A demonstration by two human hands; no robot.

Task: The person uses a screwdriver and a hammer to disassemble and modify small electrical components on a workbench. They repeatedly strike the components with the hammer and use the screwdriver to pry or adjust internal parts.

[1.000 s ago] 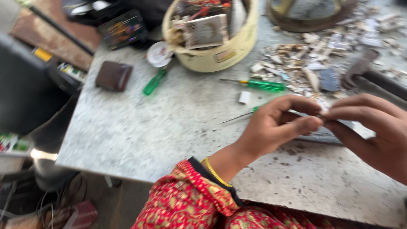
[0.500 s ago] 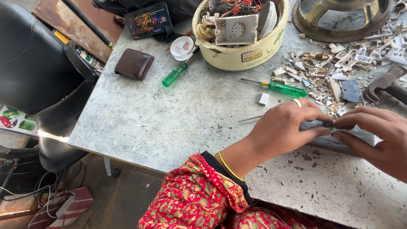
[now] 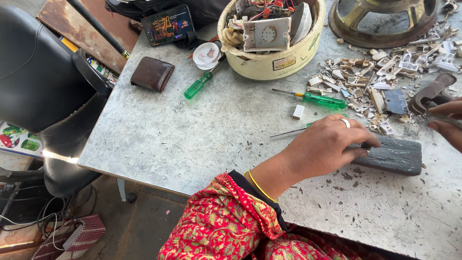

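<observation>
Your left hand [image 3: 327, 147] presses flat, fingers loosely curled, on the left end of the dark grey block [image 3: 392, 155], near right on the table [image 3: 192, 139]. Keep that hold steady. Your right hand [image 3: 447, 123], half out of view, pinches together; on what, I cannot tell. Block: oblong, scuffed, lying flat.

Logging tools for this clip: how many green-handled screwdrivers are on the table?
3: one below the tub, one by the plastic scraps, one half hidden under the left hand.
</observation>
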